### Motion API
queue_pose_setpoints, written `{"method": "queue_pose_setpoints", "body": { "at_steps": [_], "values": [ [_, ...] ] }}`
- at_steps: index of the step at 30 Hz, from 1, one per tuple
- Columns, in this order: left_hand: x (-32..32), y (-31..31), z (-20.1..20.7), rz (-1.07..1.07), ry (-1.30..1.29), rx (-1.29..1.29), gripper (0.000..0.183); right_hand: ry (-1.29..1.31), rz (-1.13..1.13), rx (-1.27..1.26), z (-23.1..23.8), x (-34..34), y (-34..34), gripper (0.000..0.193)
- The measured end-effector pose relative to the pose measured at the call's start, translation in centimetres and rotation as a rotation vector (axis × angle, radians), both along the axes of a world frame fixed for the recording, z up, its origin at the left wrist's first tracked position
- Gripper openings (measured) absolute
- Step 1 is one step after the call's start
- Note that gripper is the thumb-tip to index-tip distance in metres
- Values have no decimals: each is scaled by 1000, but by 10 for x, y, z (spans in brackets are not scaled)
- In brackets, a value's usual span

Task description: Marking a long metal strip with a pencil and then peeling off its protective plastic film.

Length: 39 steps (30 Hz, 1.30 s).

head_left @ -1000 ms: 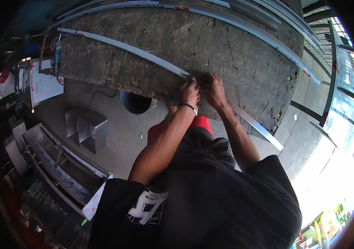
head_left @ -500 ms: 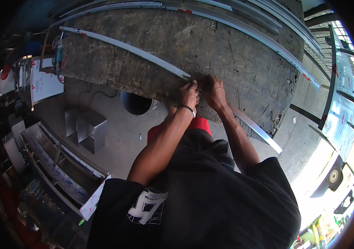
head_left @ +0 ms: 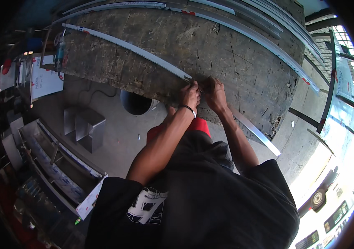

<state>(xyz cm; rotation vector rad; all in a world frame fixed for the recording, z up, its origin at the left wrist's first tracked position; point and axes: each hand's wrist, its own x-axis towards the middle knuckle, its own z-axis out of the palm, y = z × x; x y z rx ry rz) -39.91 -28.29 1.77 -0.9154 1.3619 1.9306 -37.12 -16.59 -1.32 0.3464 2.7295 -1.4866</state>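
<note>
Far to the left of the left hand (head_left: 190, 96), past the counter's end, a white rectangular printed sheet (head_left: 46, 76) with red marks stands upright. A smaller white sheet (head_left: 7, 79) with red marks stands beyond it. Below the hand, at lower left, a white label strip (head_left: 92, 199) runs along a metal frame.

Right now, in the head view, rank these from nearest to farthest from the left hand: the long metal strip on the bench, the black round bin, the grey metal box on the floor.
1. The long metal strip: under the left hand, touching it on the bench.
2. The black round bin: just left, below the bench edge.
3. The grey metal box: farther left on the floor.
</note>
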Motion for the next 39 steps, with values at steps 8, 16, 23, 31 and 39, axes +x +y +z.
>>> {"method": "queue_pose_setpoints", "body": {
  "at_steps": [8, 16, 23, 31, 39],
  "values": [
    [1, -3, 3, -4, 4, 73, 25, 26, -5, -1, 2, -1, -1, 14],
    [-10, -21, 5, 33, 127, 91, 26, 59, -18, -7, -2, -1, 2, 16],
    [-30, -49, 6, -307, 678, -495, 32, 49, -29, -26, -8, -1, 2, 13],
    [-40, -52, -18, -530, 972, -646, 19, 34, -16, -80, -4, -5, 1, 16],
    [-24, -42, -26, -547, 762, -645, 18, 27, -21, -85, 5, -5, -1, 16]
  ]
}}
